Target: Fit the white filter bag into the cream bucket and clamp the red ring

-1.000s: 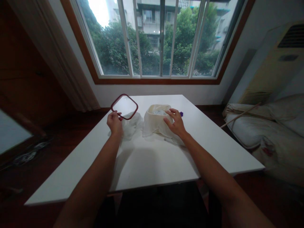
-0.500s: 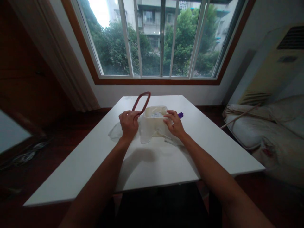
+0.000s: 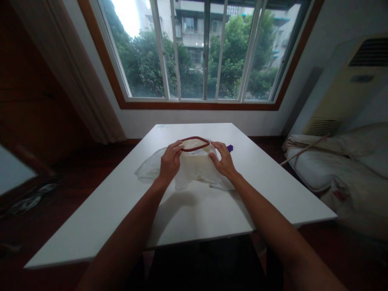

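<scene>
A squarish reddish-brown ring (image 3: 195, 138) is gripped at its left side by my left hand (image 3: 170, 161), thumb and fingers closed on it. It lies nearly level over the mouth of a small cream bin (image 3: 198, 166). A thin translucent plastic bag (image 3: 150, 165) drapes over the bin and spreads onto the table at the left. My right hand (image 3: 224, 159) curls round the bin's right rim, thumb at the front and fingers farther back, close to the ring's right end. The bin's right side is partly hidden by that hand.
The white table (image 3: 121, 210) carries the bin. A small purple item (image 3: 230, 148) rests just beyond my right hand. Stuffed pale sacks (image 3: 306, 161) with a thin stick lie to the right, and a window (image 3: 206, 52) is ahead.
My left hand has brought the brown ring down from a raised, tilted position to lie over the bin's mouth. My right hand has stayed at the right rim, its fingers closing in.
</scene>
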A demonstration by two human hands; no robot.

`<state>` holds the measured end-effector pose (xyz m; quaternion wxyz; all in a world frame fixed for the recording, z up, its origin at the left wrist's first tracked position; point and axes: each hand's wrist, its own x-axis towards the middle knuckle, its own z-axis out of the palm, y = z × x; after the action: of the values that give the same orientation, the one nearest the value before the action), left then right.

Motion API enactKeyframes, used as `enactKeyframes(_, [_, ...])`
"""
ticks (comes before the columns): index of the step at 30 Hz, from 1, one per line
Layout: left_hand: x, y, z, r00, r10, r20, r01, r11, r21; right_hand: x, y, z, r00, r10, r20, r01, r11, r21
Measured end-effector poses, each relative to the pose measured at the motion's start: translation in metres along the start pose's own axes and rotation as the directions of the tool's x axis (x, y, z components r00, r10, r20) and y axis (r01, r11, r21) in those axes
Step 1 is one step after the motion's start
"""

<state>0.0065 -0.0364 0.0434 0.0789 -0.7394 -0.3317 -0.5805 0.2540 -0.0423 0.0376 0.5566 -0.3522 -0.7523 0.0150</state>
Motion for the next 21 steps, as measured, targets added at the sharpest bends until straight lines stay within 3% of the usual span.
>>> enactKeyframes(6, [-0.003, -0.003, 0.003, 1.0, 0.019, 0.015, -0.016, 0.99, -0.139, -0.001, 0.001, 0.001, 0.999, -0.029, 0.046, 0.028, 0.999, 0.015])
enactKeyframes(11, [-0.003, -0.001, 0.003, 0.999, -0.003, 0.051, 0.007, 0.997, -0.078, -0.001, 0.002, 0.002, 0.997, -0.049, 0.061, 0.049, 0.999, 0.006])
enactKeyframes(16, [-0.004, -0.003, 0.004, 0.995, -0.084, -0.05, 0.085, 0.996, 0.031, -0.001, -0.001, 0.0, 0.998, -0.045, 0.047, 0.045, 0.999, 0.017])
enactKeyframes(21, [-0.004, -0.001, 0.006, 0.987, -0.141, -0.078, 0.14, 0.99, -0.016, 0.0, -0.013, -0.006, 0.998, -0.065, 0.017, 0.065, 0.997, 0.044])
